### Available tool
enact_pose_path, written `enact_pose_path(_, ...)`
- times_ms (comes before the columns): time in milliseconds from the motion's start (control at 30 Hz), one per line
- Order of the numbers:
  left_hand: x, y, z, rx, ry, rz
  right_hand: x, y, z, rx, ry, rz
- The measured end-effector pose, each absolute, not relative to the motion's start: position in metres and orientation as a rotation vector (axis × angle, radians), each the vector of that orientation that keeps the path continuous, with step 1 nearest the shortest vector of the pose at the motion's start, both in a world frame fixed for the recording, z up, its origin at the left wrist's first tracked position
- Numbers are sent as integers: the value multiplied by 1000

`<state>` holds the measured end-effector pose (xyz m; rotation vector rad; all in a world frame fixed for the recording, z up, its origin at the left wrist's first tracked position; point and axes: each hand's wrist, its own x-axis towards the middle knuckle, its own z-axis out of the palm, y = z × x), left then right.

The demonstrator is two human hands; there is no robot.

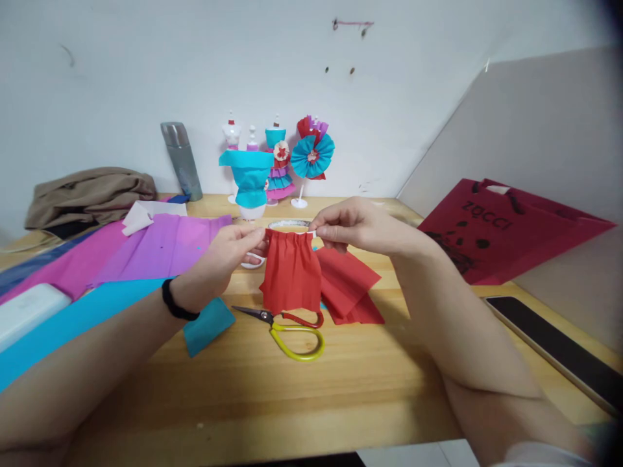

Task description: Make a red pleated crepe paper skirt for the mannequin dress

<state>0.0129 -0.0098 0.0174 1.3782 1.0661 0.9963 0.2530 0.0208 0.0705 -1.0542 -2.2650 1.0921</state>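
Observation:
A gathered piece of red crepe paper [292, 275] hangs between my two hands, its pleated top edge raised above the table. My left hand [241, 245] pinches the left end of that edge. At the right end, my right hand [353, 226] closes thumb and fingers on a small white strip along the edge. Below the paper lie scissors [267, 316] with one yellow and one red handle. More red crepe paper pieces [348, 285] rest just right of it. Behind my left hand stands a small dress form [250, 178] wrapped in turquoise paper.
Other dress forms [278, 152] in paper clothes and a grey bottle [181, 162] stand by the wall. Purple paper [165, 243], a turquoise scrap [208, 325] and brown cloth [92, 191] lie left. A phone [549, 347] and red paper bag [506, 227] are right.

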Motion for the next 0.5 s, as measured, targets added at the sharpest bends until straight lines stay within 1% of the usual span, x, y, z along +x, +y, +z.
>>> enact_pose_path(133,14,-10,16,1422,1022,1001,250,18,70,-1040,-2291,1036)
enact_pose_path(267,18,-11,18,1471,1060,1112,249,14,70,-1082,-2291,930)
enact_pose_path(500,19,-18,30,1679,1294,1413,234,10,68,-1208,-2231,441)
